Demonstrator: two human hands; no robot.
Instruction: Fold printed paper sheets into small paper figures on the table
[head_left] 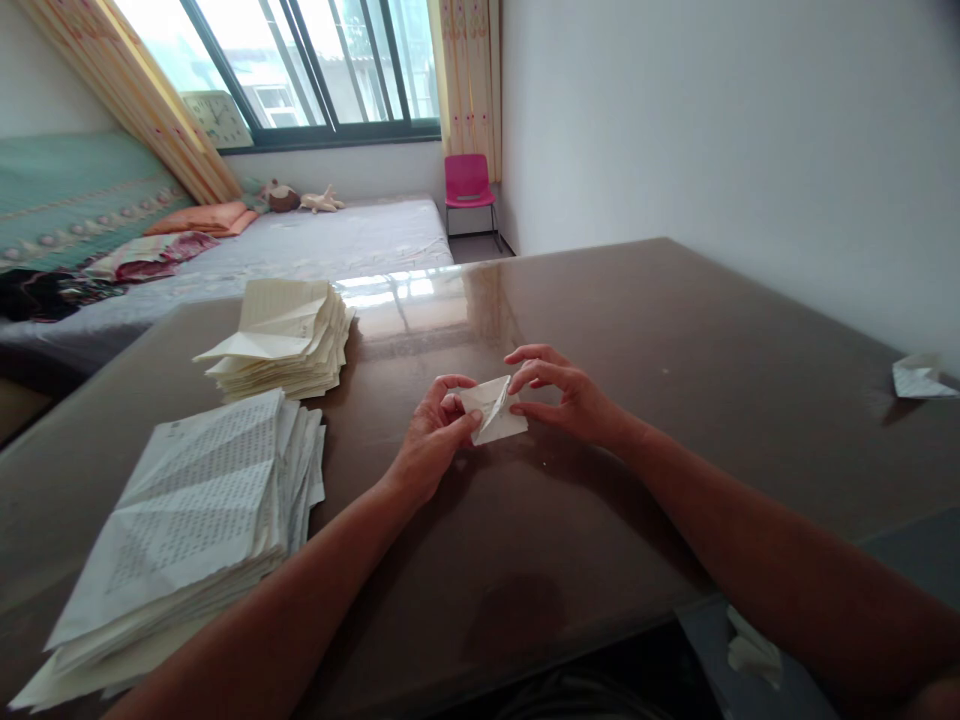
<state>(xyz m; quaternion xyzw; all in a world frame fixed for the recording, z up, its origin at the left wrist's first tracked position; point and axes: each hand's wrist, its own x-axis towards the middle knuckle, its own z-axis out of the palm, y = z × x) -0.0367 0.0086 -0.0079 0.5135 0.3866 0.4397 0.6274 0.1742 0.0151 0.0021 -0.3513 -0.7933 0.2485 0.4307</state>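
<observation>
Both hands pinch small folded paper (493, 408) just above brown surface (600, 330) at centre: left hand (435, 440) grip grasping its left edge, right hand (570, 400) fingertips grasping right edge; printed sheet stack (187, 520) lies left

The near stack (187, 520) lies at the table's (600, 560) near left corner, the far stack (281, 340) behind it, the small paper (495, 412) mid-table, a folded piece (921, 377) at the right edge.

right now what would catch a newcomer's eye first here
The left hand and right hand pinch a small folded paper at the middle of the brown table. To their left lie a near stack and a far stack of printed sheets. A pink chair stands by the far wall.
</observation>
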